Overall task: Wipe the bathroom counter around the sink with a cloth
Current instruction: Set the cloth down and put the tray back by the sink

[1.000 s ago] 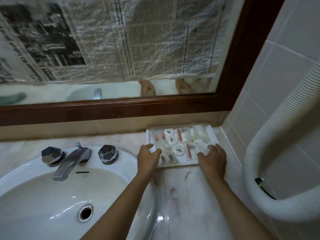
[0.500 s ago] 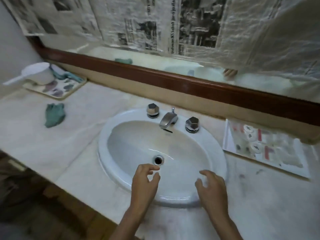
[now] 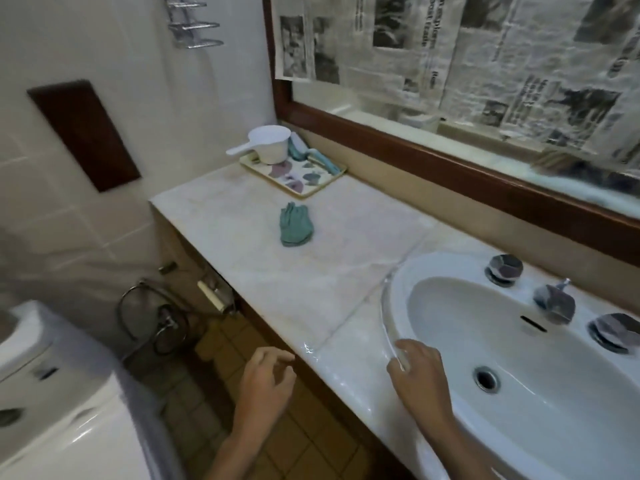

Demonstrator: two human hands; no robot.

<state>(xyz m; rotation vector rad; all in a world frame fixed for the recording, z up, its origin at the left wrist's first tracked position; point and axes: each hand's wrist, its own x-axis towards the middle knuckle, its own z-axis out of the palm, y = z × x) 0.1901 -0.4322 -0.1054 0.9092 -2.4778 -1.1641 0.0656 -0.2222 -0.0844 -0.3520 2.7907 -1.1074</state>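
A crumpled teal cloth [image 3: 296,225] lies on the pale marble counter [image 3: 311,278], left of the white oval sink [image 3: 519,358]. My left hand [image 3: 266,382] hovers off the counter's front edge, over the floor, with loosely curled fingers that hold nothing. My right hand [image 3: 420,379] is over the sink's left rim, fingers relaxed and empty. Both hands are well short of the cloth. A chrome tap [image 3: 554,303] with two faceted knobs stands at the back of the sink.
A patterned tray [image 3: 294,174] with a white scoop [image 3: 268,143] and rolled items sits at the counter's far left corner. A wood-framed mirror [image 3: 450,157] covered with newspaper runs along the back. A white toilet [image 3: 62,393] stands at lower left, with a hose on the wall.
The view has swung left from the toiletry tray past the sink. Both hands let go of that tray and moved left, now at the sink's left rim and counter edge.
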